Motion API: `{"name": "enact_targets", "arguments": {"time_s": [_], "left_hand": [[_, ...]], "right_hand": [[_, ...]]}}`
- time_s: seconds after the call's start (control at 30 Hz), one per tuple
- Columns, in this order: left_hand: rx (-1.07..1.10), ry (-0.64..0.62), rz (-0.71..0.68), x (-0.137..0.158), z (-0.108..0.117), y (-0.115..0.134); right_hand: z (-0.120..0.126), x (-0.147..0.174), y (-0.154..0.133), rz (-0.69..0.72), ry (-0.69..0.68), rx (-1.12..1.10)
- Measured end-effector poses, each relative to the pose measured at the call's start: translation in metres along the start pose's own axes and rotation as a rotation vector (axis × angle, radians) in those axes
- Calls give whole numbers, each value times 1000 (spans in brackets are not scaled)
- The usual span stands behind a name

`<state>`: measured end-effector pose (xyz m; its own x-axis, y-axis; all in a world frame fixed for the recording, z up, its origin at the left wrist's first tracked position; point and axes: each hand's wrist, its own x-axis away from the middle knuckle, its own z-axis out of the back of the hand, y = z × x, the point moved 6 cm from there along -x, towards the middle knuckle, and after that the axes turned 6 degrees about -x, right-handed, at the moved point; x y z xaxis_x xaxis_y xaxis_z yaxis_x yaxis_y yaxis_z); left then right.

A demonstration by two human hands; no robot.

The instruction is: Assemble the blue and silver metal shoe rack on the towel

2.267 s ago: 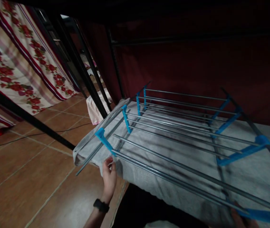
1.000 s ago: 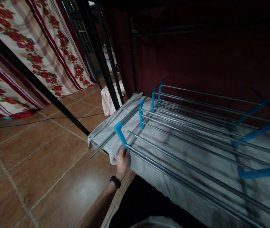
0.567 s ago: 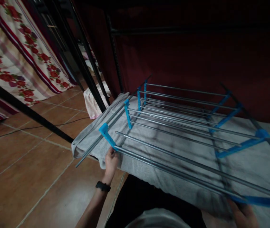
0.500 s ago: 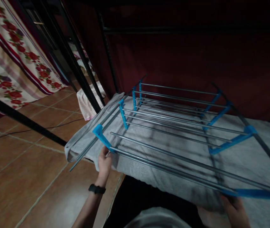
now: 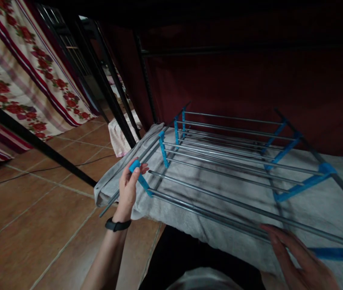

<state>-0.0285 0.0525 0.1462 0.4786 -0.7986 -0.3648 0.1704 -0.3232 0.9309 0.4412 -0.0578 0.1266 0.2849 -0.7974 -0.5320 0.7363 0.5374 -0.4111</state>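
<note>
A rack of thin grey metal rods [image 5: 234, 203] with blue plastic brackets [image 5: 163, 150] lies on a grey cloth-covered surface. My left hand [image 5: 127, 187], wearing a black wristband [image 5: 117, 224], is closed around the top of the front-left blue bracket [image 5: 143, 183]. Its thumb lies over the front, and fingertips show on the far side. Beside that bracket, one upper rod's left end is free. My right hand [image 5: 301, 257] is at the front right with fingers stretched and apart, near the front lower rods and partly over the front-right blue bracket [image 5: 337, 253].
Black metal posts [image 5: 99, 76] and a slanting black bar [image 5: 38, 141] stand on the left. Beyond them hang floral curtains [image 5: 35, 60]. A dark red cloth [image 5: 220, 84] backs the surface. A cable [image 5: 69, 165] crosses the tiled floor [image 5: 53, 209].
My left hand has moved up from the bracket's lower end to its top. My right hand has come up from beneath the front rods, with its fingers now extended. The view has shifted slightly.
</note>
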Motion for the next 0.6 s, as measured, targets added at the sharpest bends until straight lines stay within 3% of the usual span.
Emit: {"name": "enact_targets", "arguments": {"time_s": [0.03, 0.17, 0.3, 0.47, 0.6], "left_hand": [[16, 4, 5, -2, 0, -1], [-17, 41, 29, -8, 0, -4], [-77, 67, 50, -8, -1, -1], [-129, 122, 29, -7, -5, 6], [-76, 96, 59, -9, -7, -1]], "right_hand": [[-4, -19, -16, 83, 23, 21], [-49, -83, -60, 184, 1, 195], [-87, -113, -77, 220, -121, 378], [-80, -123, -83, 240, -128, 353], [-70, -124, -86, 278, -111, 303]]}}
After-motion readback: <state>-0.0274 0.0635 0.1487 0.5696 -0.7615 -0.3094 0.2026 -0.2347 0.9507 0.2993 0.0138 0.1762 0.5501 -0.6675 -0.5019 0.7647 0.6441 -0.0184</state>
